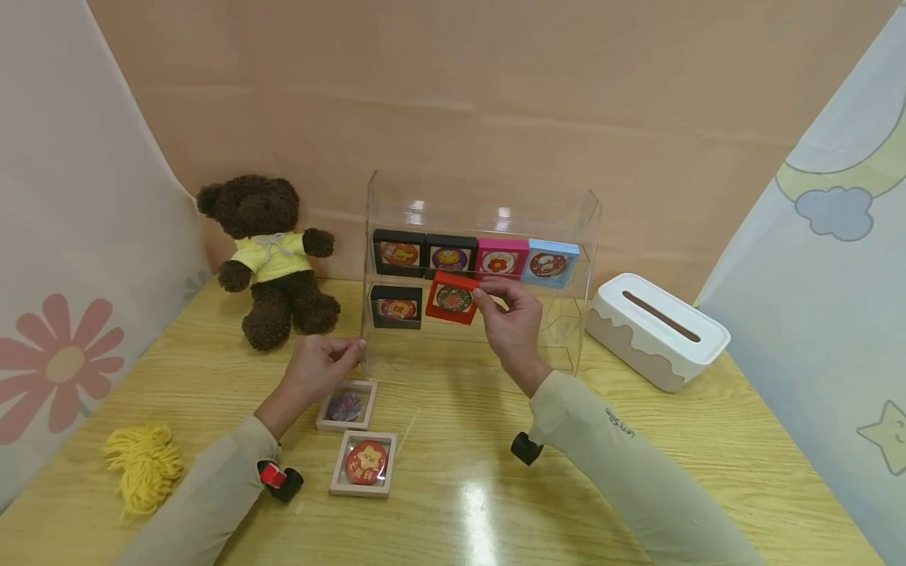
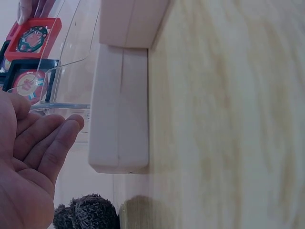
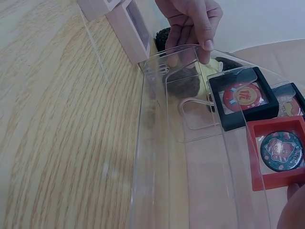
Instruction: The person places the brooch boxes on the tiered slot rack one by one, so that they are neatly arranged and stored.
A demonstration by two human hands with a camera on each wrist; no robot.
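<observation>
**A red box [image 1: 453, 299] pinched at the rack [image 1: 453, 218]**

From my end, I see the right hand [image 1: 515, 326] pinching the red box by its right edge, the fingers narrowed on it. The box tilts slightly at the rack's lower tier, just right of a black box [image 1: 396, 308]; I cannot tell whether its base rests on the shelf. On the tier above I count two black boxes [image 1: 399, 253], a pink box [image 1: 501, 259] and a blue box [image 1: 550, 264], side by side. The left hand [image 1: 322, 369] holds the rack's left edge between thumb and fingers. Near it, two pale boxes [image 1: 347, 406] lie on the table [image 1: 453, 440]. I have a bear [image 1: 258, 244] left of the rack, a tissue box [image 1: 654, 330] to its right, and yarn [image 1: 145, 468] beside the left sleeve [image 1: 205, 491].
</observation>
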